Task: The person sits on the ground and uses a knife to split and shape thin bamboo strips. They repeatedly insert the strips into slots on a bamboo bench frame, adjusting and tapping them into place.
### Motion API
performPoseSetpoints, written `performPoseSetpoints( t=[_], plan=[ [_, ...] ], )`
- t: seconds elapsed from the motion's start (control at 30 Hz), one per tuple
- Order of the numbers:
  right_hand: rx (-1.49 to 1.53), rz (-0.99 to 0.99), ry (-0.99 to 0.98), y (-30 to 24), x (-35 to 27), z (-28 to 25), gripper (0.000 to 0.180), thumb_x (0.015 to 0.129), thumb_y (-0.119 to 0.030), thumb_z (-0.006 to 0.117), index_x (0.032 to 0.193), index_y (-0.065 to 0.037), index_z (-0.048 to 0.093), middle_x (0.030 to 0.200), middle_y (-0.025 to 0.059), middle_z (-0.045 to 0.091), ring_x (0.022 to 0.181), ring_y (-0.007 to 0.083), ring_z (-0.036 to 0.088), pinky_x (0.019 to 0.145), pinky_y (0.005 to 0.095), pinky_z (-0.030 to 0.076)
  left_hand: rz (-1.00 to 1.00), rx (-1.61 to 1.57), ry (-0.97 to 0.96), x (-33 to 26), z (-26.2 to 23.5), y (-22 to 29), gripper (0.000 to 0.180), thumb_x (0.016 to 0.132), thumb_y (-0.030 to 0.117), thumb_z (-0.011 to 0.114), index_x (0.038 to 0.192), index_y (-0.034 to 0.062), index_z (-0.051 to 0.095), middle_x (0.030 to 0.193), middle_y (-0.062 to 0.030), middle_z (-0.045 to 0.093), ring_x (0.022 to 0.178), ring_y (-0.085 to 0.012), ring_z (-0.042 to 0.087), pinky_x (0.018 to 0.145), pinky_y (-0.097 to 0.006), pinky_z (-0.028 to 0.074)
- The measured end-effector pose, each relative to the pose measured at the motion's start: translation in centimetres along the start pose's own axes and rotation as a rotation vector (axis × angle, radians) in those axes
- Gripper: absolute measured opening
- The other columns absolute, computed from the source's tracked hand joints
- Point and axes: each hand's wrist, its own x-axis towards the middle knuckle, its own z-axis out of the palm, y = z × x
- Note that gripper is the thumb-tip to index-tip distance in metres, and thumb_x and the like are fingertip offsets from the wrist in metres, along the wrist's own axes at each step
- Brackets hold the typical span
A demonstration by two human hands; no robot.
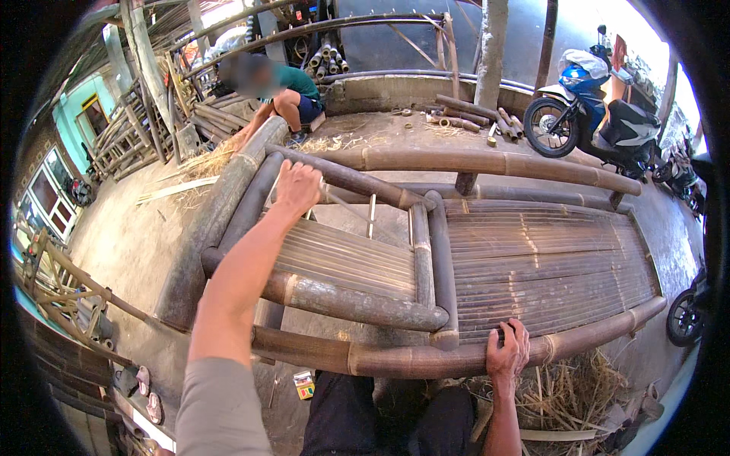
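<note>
A bamboo bench or lounger lies across in front of me, with thick brown poles and a seat of narrow slats [547,258]. At its left end a smaller slatted panel [346,254] sits inside a pole frame. My left hand [298,186] is closed in a fist above this panel, by the frame's far pole [350,178]. What the fist holds is mostly hidden; a pale bit shows beside it. My right hand [508,349] is curled over the near bamboo pole [426,359], its fingers toward the slats. A dark spot shows between thumb and fingers.
Another person [293,95] squats beyond the left end, near bamboo shavings [201,163]. A blue motorbike [589,106] stands at the back right. Cut bamboo pieces [464,114] lie near the low wall. Straw-like scraps [570,391] cover the floor by my right forearm. Sandals [154,408] lie lower left.
</note>
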Motion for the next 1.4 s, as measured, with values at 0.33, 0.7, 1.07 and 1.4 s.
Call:
performPoseSetpoints(
  t=[0.33, 0.7, 1.07, 1.4],
  plan=[
    [-0.026, -0.026, 0.027, -0.3, 0.1, -0.1, 0.029, 0.084, -0.021, 0.069, 0.106, -0.004, 0.073, 0.127, 0.0119, 0.062, 0.12, 0.0342, 0.057, 0.099, 0.0483, 0.046, -0.011, -0.254, 0.139, 2.6, 4.8, -0.3, 0.047, 0.082, 0.056, 0.074, 0.063, 0.0131, 0.068, 0.069, -0.0103, 0.067, 0.078, -0.0286, 0.063, 0.083, -0.044, 0.034],
    [-0.002, 0.01, 0.002, -0.3, -0.2, -0.2, 0.029, 0.087, -0.023, 0.067, 0.107, -0.003, 0.073, 0.13, 0.0126, 0.061, 0.121, 0.0345, 0.056, 0.099, 0.0493, 0.046, -0.118, -0.273, -0.072, 2.4, 6.1, -0.6, 0.046, 0.083, 0.052, 0.074, 0.06, 0.0129, 0.067, 0.063, -0.0104, 0.065, 0.071, -0.0299, 0.063, 0.077, -0.044, 0.034],
    [0.024, -0.034, 0.033, 0.2, 0.3, -0.1, 0.029, 0.087, -0.023, 0.068, 0.107, -0.003, 0.072, 0.126, 0.0127, 0.064, 0.12, 0.0353, 0.058, 0.101, 0.0477, 0.046, -0.271, -0.398, -0.565, 1.1, 0.4, -1.1, 0.111, 0.076, 0.091, 0.045, 0.158, 0.0179, 0.029, 0.139, -0.025, 0.058, 0.133, -0.0384, 0.053, 0.115, -0.048, 0.035],
    [0.003, 0.002, -0.003, 0.3, 0.0, -0.2, 0.032, 0.087, -0.028, 0.069, 0.11, -0.005, 0.072, 0.129, 0.0108, 0.063, 0.122, 0.0336, 0.056, 0.102, 0.0476, 0.045, 0.003, 0.023, -0.355, -3.2, -3.2, 4.4, 0.07, 0.096, 0.068, 0.044, 0.141, 0.0138, 0.054, 0.127, -0.0198, 0.065, 0.125, -0.0371, 0.057, 0.105, -0.047, 0.046]
  ],
)
